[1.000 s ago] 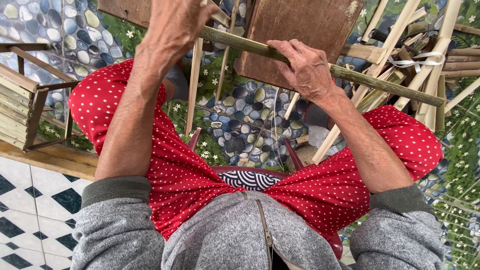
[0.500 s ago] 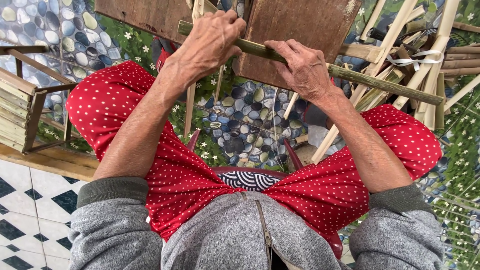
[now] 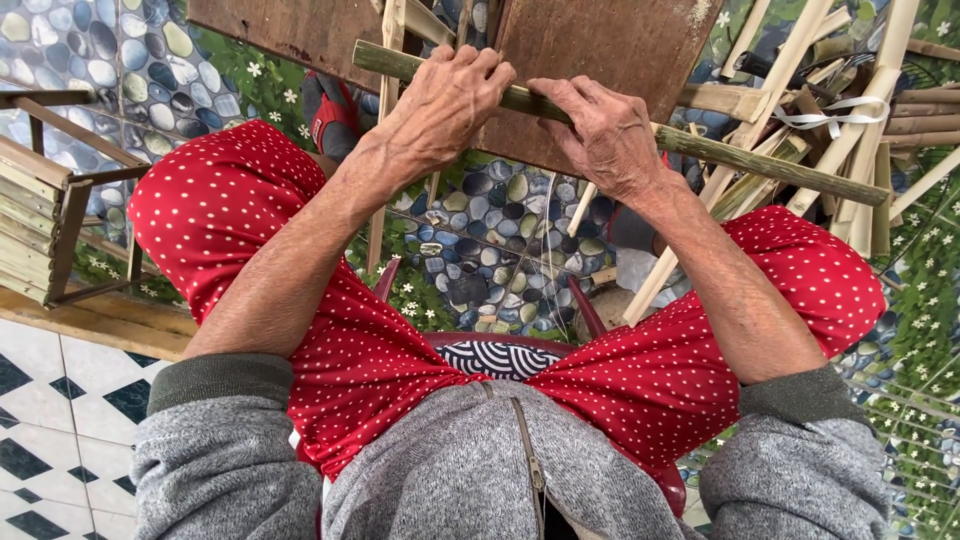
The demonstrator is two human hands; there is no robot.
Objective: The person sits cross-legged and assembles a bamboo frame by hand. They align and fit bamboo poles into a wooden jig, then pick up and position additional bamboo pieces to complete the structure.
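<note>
Head view:
- I see the left hand curled over a long green bamboo stick, fingers wrapped round it, knuckles up.
- The right hand lies on the same stick just beside the left, fingers bent over its top, gripping it.
- The stick is round, slim and slightly rough, and runs from upper left down to the right, across both knees. It rests against a flat brown wooden board with a worn, dusty face.
- Trousers are red cloth with small white dots; the sleeves and top are grey fleece with a zip.
- At right a heap of split bamboo strips, pale and flat-sided, some tied with a white band.
- At left a small slatted wooden stool, straight rails, weathered.
- The ground sheet is printed with pebbles and small white flowers; checked tiles at lower left.
</note>
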